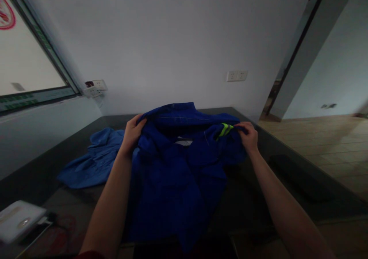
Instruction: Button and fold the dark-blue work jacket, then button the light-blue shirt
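A dark blue work jacket [175,174] with a yellow-green reflective stripe [225,129] hangs in front of me over a dark table [287,167]. My left hand [132,133] is closed on the jacket's upper left edge near the collar. My right hand [248,135] pinches the upper right edge, just beside the reflective stripe. The lower part of the garment drapes down toward me over the table's near side.
A second, lighter blue garment [94,159] lies crumpled on the table at the left. A white flat object [18,220] lies at the near left corner. Wall sockets [236,75] sit on the back wall. A doorway and tiled floor [324,136] open on the right.
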A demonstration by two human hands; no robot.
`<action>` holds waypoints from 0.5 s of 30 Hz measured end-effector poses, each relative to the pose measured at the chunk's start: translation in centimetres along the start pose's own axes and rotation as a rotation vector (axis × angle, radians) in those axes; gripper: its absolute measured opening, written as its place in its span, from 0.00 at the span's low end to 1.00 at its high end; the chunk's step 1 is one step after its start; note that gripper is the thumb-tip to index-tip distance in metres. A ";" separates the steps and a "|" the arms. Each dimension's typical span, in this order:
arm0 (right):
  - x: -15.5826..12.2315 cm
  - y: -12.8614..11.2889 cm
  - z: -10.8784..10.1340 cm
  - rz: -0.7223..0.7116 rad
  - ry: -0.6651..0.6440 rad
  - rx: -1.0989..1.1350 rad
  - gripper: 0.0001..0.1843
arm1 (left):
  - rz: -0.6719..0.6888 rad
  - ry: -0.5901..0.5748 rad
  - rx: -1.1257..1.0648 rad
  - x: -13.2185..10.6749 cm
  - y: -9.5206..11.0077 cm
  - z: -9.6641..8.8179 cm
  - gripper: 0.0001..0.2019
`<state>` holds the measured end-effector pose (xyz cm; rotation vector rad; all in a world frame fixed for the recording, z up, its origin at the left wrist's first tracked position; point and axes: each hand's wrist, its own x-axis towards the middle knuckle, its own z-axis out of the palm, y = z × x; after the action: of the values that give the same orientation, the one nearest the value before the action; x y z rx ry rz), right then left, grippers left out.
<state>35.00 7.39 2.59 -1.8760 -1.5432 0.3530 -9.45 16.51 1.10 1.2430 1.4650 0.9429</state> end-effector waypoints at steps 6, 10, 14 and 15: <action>0.0 0.8 0.0 0.088 0.084 0.141 0.06 | 0.022 0.083 -0.007 0.1 0.8 -1.6 0.16; 0.0 3.1 -0.7 0.233 0.267 0.238 0.06 | 0.027 0.237 -0.078 0.5 0.5 -3.2 0.13; -0.1 5.5 -1.4 0.386 0.327 0.256 0.05 | 0.032 0.385 -0.069 0.9 -0.2 -4.5 0.11; -0.2 5.9 -1.4 0.423 0.295 0.234 0.05 | 0.035 0.404 -0.038 1.1 -0.4 -4.6 0.11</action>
<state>40.24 6.32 -0.19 -1.9538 -0.8686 0.4029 -14.06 17.58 1.62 1.0941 1.7280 1.2947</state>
